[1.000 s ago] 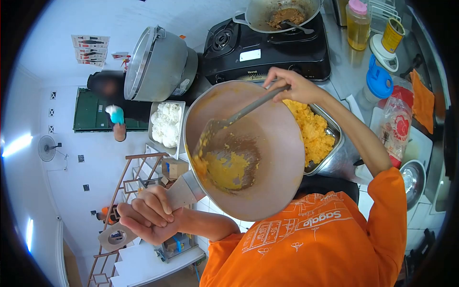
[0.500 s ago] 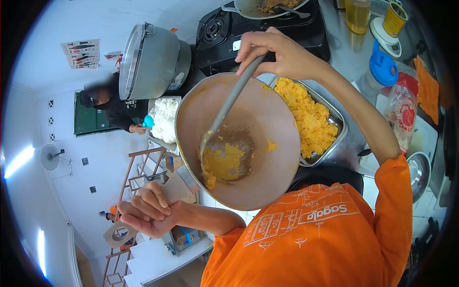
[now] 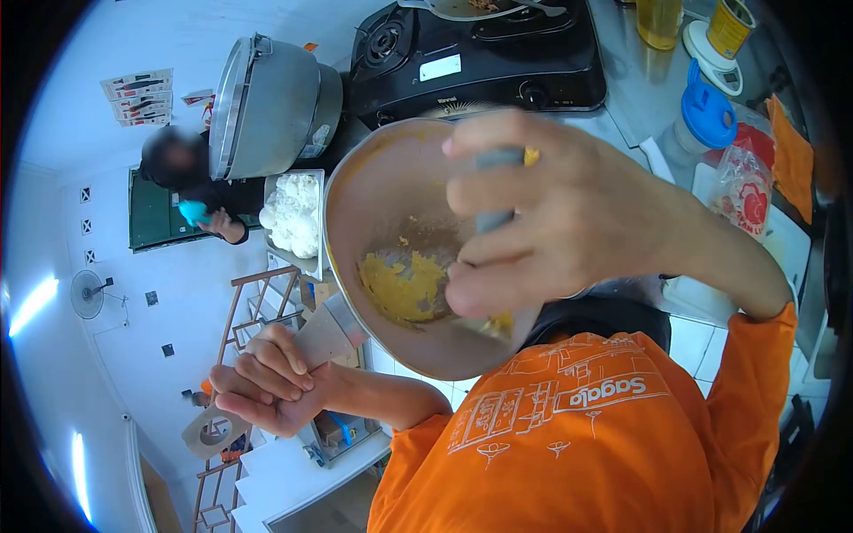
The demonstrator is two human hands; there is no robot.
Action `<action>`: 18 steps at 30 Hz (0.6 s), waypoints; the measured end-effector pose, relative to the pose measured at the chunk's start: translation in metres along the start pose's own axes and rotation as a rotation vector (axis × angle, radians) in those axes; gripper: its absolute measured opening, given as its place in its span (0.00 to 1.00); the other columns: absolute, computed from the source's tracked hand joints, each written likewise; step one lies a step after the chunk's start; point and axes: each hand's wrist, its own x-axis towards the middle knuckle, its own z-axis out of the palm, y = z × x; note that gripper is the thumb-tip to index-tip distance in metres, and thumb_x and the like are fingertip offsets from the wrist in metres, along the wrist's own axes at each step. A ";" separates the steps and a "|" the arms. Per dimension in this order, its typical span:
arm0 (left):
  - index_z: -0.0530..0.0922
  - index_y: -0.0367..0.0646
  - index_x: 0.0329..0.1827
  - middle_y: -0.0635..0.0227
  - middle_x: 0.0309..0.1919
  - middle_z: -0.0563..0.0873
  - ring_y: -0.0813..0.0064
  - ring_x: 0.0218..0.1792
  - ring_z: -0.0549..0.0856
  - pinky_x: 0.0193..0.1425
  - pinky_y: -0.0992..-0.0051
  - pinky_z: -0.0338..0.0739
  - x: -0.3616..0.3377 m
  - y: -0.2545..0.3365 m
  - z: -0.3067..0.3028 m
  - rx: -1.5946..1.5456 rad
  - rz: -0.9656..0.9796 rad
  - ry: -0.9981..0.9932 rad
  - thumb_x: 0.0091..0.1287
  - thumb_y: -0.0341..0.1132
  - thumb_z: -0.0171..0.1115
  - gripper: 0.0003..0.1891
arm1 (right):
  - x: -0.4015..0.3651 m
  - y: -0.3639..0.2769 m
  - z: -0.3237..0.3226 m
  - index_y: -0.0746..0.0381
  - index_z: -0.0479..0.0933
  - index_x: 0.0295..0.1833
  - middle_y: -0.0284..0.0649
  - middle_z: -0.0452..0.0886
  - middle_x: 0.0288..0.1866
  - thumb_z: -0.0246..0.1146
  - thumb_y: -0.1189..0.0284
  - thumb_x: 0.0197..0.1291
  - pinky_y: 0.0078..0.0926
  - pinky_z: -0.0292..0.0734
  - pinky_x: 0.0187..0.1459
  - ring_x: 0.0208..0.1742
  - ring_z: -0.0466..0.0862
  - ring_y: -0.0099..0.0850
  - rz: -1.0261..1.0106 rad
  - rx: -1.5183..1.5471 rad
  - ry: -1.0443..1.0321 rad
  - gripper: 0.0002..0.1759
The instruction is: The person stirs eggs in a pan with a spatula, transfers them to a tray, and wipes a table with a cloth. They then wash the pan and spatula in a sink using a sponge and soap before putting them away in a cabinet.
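Note:
My left hand [image 3: 267,377] is closed round the handle [image 3: 329,338] of a deep frying pan [image 3: 378,191], which is tipped so its inside faces me. Yellow scrambled egg [image 3: 404,289] clings to the pan's inner surface. Over the pan's right side, my right hand [image 3: 569,213] grips the grey handle of a spatula [image 3: 498,191]. The spatula's lower end, blurred, lies low in the pan near another bit of egg. My right hand and the pan hide most of what is behind them.
Behind the pan stands a black gas stove [image 3: 498,67] with another pan [image 3: 453,9]. A large metal pot [image 3: 275,111] and a tray of white food [image 3: 293,213] are at left, near a co-worker [image 3: 191,169]. A blue-lidded jug [image 3: 706,120] and a scale [image 3: 711,58] stand right.
My right hand has come closer to the camera and over the pan, carrying the spatula from the pan's left side to its lower right. The tray of egg behind is now mostly covered.

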 end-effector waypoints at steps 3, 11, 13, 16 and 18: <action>0.58 0.51 0.23 0.77 0.05 0.63 0.89 0.05 0.63 0.15 0.88 0.63 0.002 -0.004 0.011 0.039 0.013 -0.034 0.74 0.42 0.38 0.17 | -0.012 -0.018 -0.005 0.50 0.68 0.25 0.22 0.71 0.26 0.61 0.70 0.42 0.24 0.65 0.52 0.39 0.71 0.27 -0.030 -0.129 -0.117 0.07; 0.59 0.48 0.23 0.77 0.06 0.63 0.89 0.04 0.59 0.12 0.86 0.58 0.007 -0.015 0.044 0.135 0.044 -0.091 0.73 0.41 0.40 0.17 | -0.034 -0.052 -0.018 0.52 0.69 0.25 0.31 0.69 0.35 0.61 0.68 0.43 0.13 0.64 0.47 0.47 0.67 0.31 0.075 -0.373 -0.398 0.06; 0.60 0.48 0.23 0.77 0.06 0.63 0.88 0.04 0.59 0.11 0.86 0.57 0.008 -0.014 0.055 0.155 0.043 -0.118 0.73 0.40 0.41 0.17 | -0.041 -0.060 -0.015 0.52 0.71 0.27 0.32 0.69 0.34 0.62 0.69 0.43 0.15 0.64 0.46 0.45 0.68 0.32 0.061 -0.428 -0.424 0.06; 0.60 0.46 0.22 0.76 0.06 0.64 0.87 0.05 0.60 0.10 0.85 0.54 0.006 -0.013 0.073 0.198 0.039 -0.143 0.72 0.40 0.44 0.18 | -0.050 -0.055 -0.018 0.51 0.74 0.33 0.33 0.76 0.34 0.61 0.72 0.44 0.24 0.63 0.44 0.43 0.70 0.29 0.259 -0.391 -0.444 0.08; 0.59 0.48 0.24 0.76 0.07 0.62 0.88 0.05 0.56 0.12 0.86 0.52 0.007 -0.013 0.074 0.223 0.058 -0.250 0.73 0.37 0.40 0.15 | -0.052 -0.037 -0.032 0.52 0.75 0.35 0.32 0.77 0.33 0.61 0.74 0.44 0.26 0.62 0.42 0.42 0.70 0.29 0.332 -0.423 -0.409 0.09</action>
